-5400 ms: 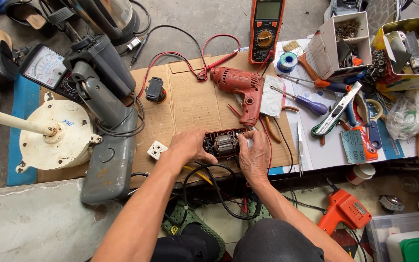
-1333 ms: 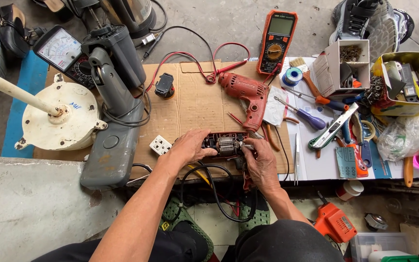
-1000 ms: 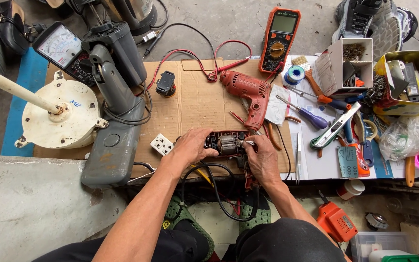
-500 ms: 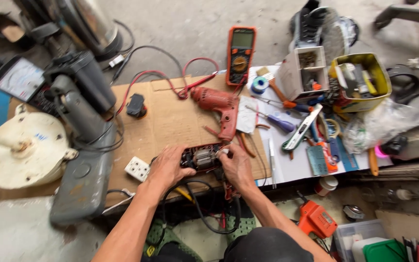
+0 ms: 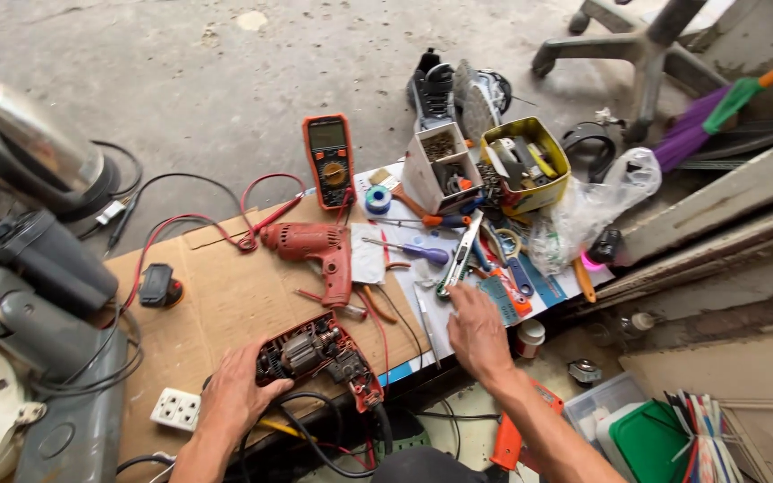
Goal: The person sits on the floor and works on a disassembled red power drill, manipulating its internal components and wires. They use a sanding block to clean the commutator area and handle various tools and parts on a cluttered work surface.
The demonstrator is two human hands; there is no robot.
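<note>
An opened red power tool point(image 5: 315, 353), its motor and wiring exposed, lies on brown cardboard point(image 5: 225, 295) near the front edge. My left hand point(image 5: 242, 394) rests on its left end, gripping the housing. My right hand point(image 5: 474, 333) lies flat and spread on the white sheet point(image 5: 431, 313) to the right, holding nothing, just below a pair of pliers point(image 5: 458, 259) and beside a thin metal rod point(image 5: 426, 324). A whole red drill point(image 5: 315, 250) lies further back on the cardboard.
An orange multimeter point(image 5: 330, 159) with red leads sits behind the drill. A box of parts point(image 5: 442, 165), a yellow tin point(image 5: 526, 163), screwdrivers and a plastic bag point(image 5: 597, 206) crowd the right. Grey fan parts point(image 5: 38, 304) stand left; a white socket point(image 5: 176, 409) lies near the front.
My right hand has left the opened tool and moved right onto the white sheet among the hand tools. The view has swung right. My left hand stays on the tool.
</note>
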